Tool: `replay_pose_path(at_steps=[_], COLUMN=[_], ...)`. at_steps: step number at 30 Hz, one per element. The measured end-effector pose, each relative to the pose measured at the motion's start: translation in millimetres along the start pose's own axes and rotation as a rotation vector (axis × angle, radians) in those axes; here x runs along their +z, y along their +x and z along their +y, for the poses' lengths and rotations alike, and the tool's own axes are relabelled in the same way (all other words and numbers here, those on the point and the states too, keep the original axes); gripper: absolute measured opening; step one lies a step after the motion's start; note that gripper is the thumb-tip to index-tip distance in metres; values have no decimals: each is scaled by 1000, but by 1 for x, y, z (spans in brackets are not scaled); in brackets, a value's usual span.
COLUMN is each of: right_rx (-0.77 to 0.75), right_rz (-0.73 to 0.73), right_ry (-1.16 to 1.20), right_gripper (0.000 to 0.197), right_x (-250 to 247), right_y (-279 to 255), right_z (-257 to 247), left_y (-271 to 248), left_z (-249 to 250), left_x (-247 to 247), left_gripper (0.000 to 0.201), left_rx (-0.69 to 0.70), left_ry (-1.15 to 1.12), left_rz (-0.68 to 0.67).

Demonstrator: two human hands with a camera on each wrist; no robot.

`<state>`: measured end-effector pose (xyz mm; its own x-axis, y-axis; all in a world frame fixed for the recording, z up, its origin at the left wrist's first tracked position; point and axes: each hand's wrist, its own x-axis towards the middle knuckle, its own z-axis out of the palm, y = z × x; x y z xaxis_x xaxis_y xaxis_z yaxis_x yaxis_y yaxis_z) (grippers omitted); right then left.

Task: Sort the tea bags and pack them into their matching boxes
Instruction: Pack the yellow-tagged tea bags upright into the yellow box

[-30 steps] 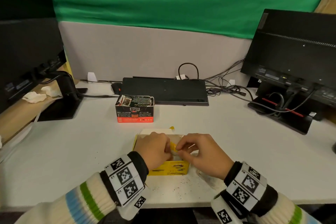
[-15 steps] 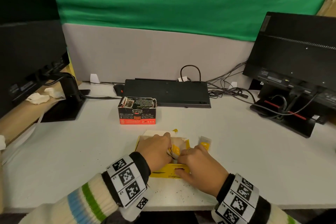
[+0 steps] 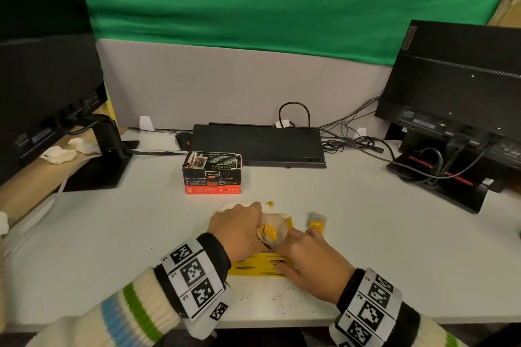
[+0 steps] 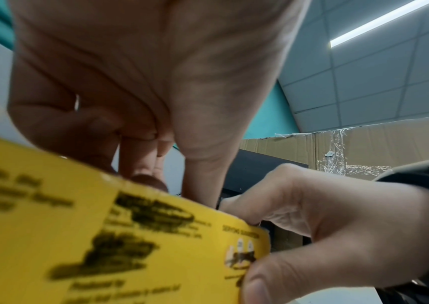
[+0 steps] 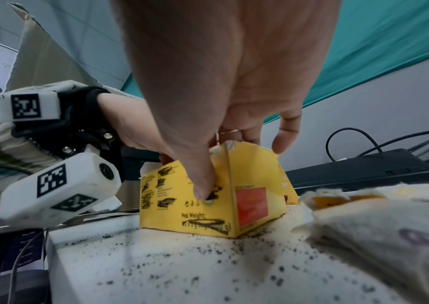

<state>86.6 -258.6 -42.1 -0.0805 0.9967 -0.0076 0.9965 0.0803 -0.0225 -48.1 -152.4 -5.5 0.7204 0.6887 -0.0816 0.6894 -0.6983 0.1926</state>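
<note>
The open yellow tea box (image 3: 258, 267) stands near the table's front edge. My left hand (image 3: 258, 229) reaches into its top, fingers curled round a bunch of tea bags with yellow tags (image 3: 269, 234); the fingertips are hidden behind the yellow box wall (image 4: 104, 246). My right hand (image 3: 293, 251) grips the box, with the thumb (image 5: 203, 185) pressed on its front and the fingers over the top edge. One loose yellow-tagged tea bag (image 3: 317, 222) lies just right of the box. A black and red tea box (image 3: 212, 173) stands open farther back.
Loose tea dust (image 5: 208, 267) speckles the table before the box. Another tea bag (image 5: 390, 236) lies close to my right wrist. A black keyboard (image 3: 258, 145), cables (image 3: 355, 144) and two monitor stands (image 3: 104, 163) (image 3: 439, 180) line the back and sides.
My right hand has come off the box top and dropped to grip its front. That uncovered the loose tea bag on the right. My left hand stays in the box.
</note>
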Motion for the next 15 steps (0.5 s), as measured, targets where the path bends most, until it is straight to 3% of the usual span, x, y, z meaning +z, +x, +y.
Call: replay_pose_path(at_steps=[11,15], right_rx=[-20,-13], right_rz=[32,92], right_ry=[79,208], right_gripper=[27,21], right_x=[-3,-10], right_y=[0,1], right_z=[2,6], left_y=[3,8], left_z=[-5,-17], left_x=[-4,-15], left_gripper=[37,25], left_rx=[-6,-20], left_ry=[-6,-199], left_rz=[-39,-56])
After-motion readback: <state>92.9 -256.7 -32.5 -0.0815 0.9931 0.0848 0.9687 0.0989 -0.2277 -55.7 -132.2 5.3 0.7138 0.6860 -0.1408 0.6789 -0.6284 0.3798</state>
